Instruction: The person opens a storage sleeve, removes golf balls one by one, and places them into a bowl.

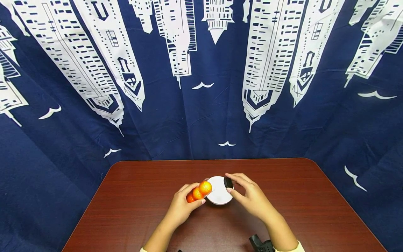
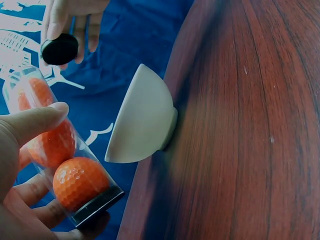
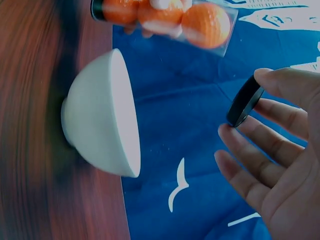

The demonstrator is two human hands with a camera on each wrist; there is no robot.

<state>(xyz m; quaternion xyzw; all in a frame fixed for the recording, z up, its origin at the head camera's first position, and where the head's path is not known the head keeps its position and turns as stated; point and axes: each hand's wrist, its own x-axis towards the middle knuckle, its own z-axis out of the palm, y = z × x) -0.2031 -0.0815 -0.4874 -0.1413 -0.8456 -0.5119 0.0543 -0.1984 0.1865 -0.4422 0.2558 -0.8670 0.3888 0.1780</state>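
My left hand (image 1: pixel 183 204) grips a clear plastic tube (image 2: pixel 75 145) with three orange golf balls (image 2: pixel 80 182) inside. One end of the tube carries a black cap; the other, nearer the bowl in the head view, has none on it. Between thumb and fingers, my right hand (image 1: pixel 253 197) pinches a round black cap (image 3: pixel 245 101), held apart from the tube. A white bowl (image 1: pixel 219 199) stands upright on the table, between and just beyond the two hands. Part of the tube is hidden behind the left thumb and fingers.
The reddish-brown wooden table (image 1: pixel 132 196) has rounded far corners. Near its front edge, beside the right forearm, lies a black device (image 1: pixel 262 245), partly cut off by the frame. Behind the table hangs a dark blue cloth (image 1: pixel 163 122) printed with white buildings and birds.
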